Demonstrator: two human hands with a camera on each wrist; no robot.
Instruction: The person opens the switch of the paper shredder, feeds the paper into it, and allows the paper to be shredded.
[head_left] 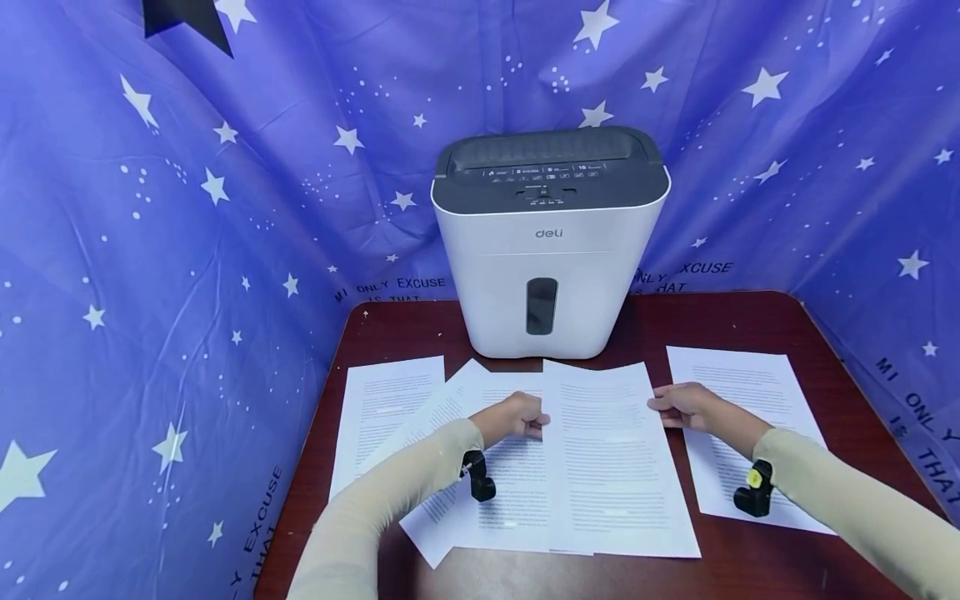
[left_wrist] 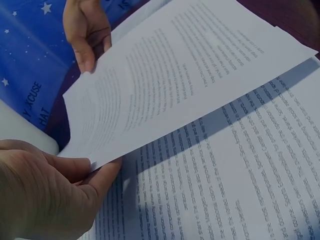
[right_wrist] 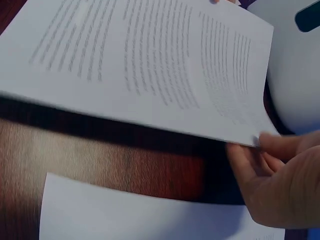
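Note:
Both hands hold one printed sheet of paper [head_left: 611,467] by its side edges, raised off the table at its far end. My left hand [head_left: 516,417] pinches its left edge between thumb and fingers, seen close in the left wrist view. On the opposite edge my right hand [head_left: 686,406] pinches with thumb above and fingers below, as the right wrist view shows. Under the held sheet and to its left lie several other printed sheets [head_left: 510,500], overlapping. Just beyond the held sheet's far edge stands a white paper shredder [head_left: 495,283] with a dark grey top.
Another printed sheet [head_left: 738,392] lies on the right, under the right forearm. A further sheet [head_left: 390,400] lies at the far left of the dark red-brown table [head_left: 645,575]. A blue star-patterned curtain [head_left: 360,83] encloses the table at the back and sides.

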